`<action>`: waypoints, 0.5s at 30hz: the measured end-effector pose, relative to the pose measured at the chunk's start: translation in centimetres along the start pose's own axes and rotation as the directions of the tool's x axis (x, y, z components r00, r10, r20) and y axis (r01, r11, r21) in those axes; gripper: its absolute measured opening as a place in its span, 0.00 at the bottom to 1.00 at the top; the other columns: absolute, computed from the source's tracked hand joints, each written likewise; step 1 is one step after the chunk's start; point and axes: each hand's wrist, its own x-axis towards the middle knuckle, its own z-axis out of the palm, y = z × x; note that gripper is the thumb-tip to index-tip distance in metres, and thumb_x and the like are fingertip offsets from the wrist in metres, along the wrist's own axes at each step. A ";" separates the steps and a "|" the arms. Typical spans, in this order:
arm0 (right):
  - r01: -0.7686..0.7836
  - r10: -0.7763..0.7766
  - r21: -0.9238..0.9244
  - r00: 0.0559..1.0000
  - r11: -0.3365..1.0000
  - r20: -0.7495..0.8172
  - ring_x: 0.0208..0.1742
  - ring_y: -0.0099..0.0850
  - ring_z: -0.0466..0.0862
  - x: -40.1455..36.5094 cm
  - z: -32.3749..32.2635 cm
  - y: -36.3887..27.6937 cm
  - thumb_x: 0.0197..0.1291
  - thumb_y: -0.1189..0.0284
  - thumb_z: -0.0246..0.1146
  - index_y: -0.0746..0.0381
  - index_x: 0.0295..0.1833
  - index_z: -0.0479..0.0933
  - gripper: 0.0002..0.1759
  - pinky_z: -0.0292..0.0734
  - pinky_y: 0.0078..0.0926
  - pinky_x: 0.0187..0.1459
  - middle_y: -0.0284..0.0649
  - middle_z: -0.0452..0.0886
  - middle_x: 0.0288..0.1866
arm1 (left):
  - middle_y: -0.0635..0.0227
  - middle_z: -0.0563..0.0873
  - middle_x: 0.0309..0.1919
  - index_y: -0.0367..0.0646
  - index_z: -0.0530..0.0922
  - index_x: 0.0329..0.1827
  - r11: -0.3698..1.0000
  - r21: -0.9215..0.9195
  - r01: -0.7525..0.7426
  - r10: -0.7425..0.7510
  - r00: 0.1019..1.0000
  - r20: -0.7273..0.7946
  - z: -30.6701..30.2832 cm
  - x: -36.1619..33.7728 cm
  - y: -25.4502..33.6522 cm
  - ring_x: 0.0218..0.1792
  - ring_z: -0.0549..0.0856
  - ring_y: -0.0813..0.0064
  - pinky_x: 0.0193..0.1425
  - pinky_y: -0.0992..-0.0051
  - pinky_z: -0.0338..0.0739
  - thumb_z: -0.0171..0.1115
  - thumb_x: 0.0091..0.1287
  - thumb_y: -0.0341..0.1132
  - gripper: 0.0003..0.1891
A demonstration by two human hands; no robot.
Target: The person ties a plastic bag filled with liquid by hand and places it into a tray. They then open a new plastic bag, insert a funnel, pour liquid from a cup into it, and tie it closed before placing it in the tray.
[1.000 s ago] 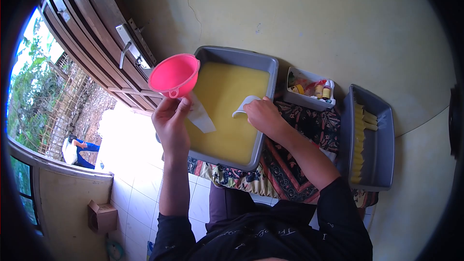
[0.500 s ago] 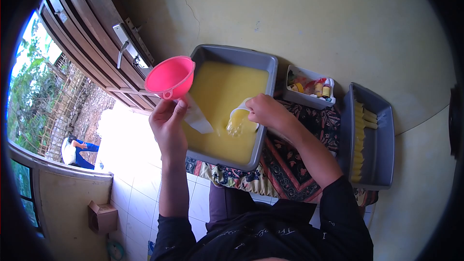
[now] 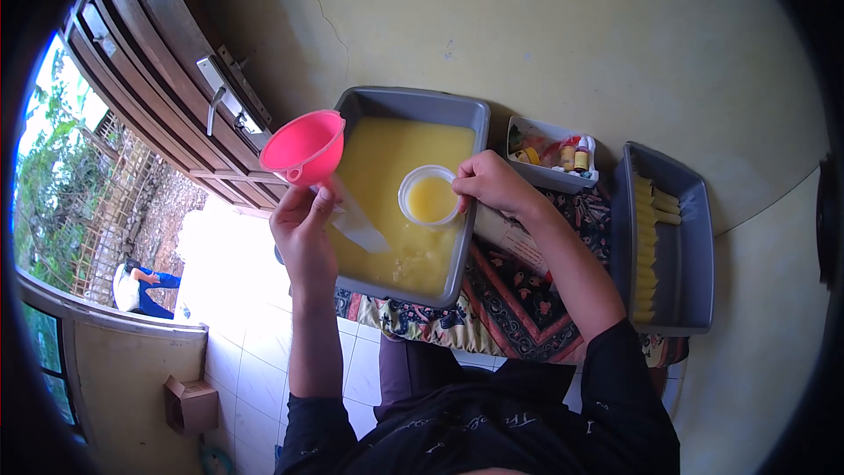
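Note:
My left hand (image 3: 304, 233) is closed around the neck of a pink funnel (image 3: 303, 148), its mouth tilted up. Below the funnel a clear plastic sleeve (image 3: 360, 227) hangs over the large grey tub (image 3: 413, 103). Cloudy yellow liquid (image 3: 396, 148) fills much of that tub. With fingers pinched on its rim, my right hand (image 3: 492, 183) holds a clear plastic cup (image 3: 403, 196) level over the liquid. Yellow liquid sits inside the cup. Bubbles show on the tub's surface just below it.
Right of the tub, a white box (image 3: 554, 178) holds small bottles. Beyond it, a second grey tub (image 3: 690, 299) contains a row of slim yellow-filled tubes (image 3: 646, 255). Patterned cloth (image 3: 519, 299) lies beneath. At left are an open wooden door (image 3: 167, 53) and a person (image 3: 145, 288) outside.
The cup has turned from tipped, pouring liquid into the tub, to level with liquid in it. My left hand still holds the funnel and sleeve in nearly the same place.

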 end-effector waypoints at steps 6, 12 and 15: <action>0.017 0.000 0.234 0.997 0.972 -0.074 0.23 0.24 0.80 -1.3 -0.1 -0.6 0.57 0.76 0.60 0.66 0.24 0.75 0.09 0.77 0.21 0.33 0.39 0.79 0.22 | 0.68 0.85 0.34 0.33 0.81 0.46 0.996 -0.089 -0.001 0.003 1.000 0.029 0.4 -0.3 0.1 0.36 0.81 0.82 0.46 0.80 0.73 0.64 0.65 0.27 0.09; 0.118 -0.050 0.424 0.985 0.898 -0.168 0.23 0.25 0.80 -3.6 -0.4 -2.5 0.56 0.75 0.61 0.67 0.26 0.77 0.08 0.78 0.22 0.32 0.39 0.79 0.21 | 0.69 0.85 0.33 0.33 0.81 0.46 0.995 -0.099 0.027 -0.018 0.996 0.087 2.6 -1.8 0.4 0.35 0.81 0.82 0.46 0.81 0.73 0.66 0.63 0.27 0.10; 0.119 -0.033 0.433 0.979 0.893 -0.201 0.25 0.25 0.80 -5.4 -1.1 -3.1 0.58 0.75 0.61 0.63 0.26 0.74 0.09 0.78 0.22 0.33 0.37 0.79 0.23 | 0.70 0.84 0.33 0.34 0.81 0.45 0.991 -0.111 0.075 -0.060 0.989 0.134 4.0 -2.8 0.3 0.35 0.81 0.81 0.45 0.81 0.73 0.66 0.63 0.28 0.10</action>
